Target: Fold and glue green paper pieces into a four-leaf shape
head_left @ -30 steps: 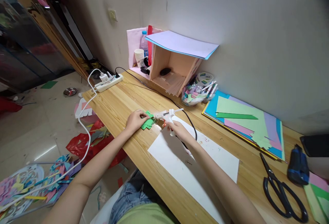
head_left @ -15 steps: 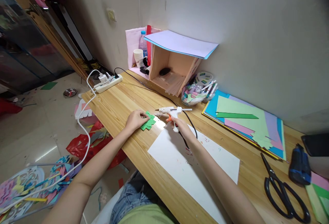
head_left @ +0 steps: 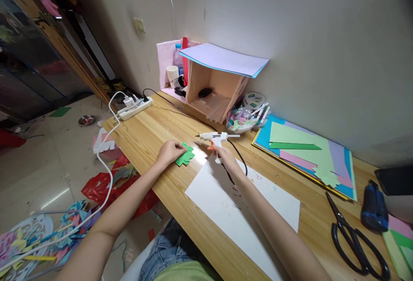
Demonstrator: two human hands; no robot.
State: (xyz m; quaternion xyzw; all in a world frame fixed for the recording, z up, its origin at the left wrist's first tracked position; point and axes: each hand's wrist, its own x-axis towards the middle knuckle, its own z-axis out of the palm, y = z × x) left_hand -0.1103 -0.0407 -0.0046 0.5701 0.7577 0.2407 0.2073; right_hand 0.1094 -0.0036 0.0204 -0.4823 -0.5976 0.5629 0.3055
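Jagged green paper cutout [head_left: 186, 156] on wooden tabletop [head_left: 142, 132], white glue gun [head_left: 219, 138] upright nearby

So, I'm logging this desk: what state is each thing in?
Green paper: cut, pinched by left hand
Glue gun: in right hand, nozzle off the paper
White sheet: flat, marked
Scissors: lying closed
Power strip: plugs in
Cups: stacked
Bottle: upright, capped
Box: front open
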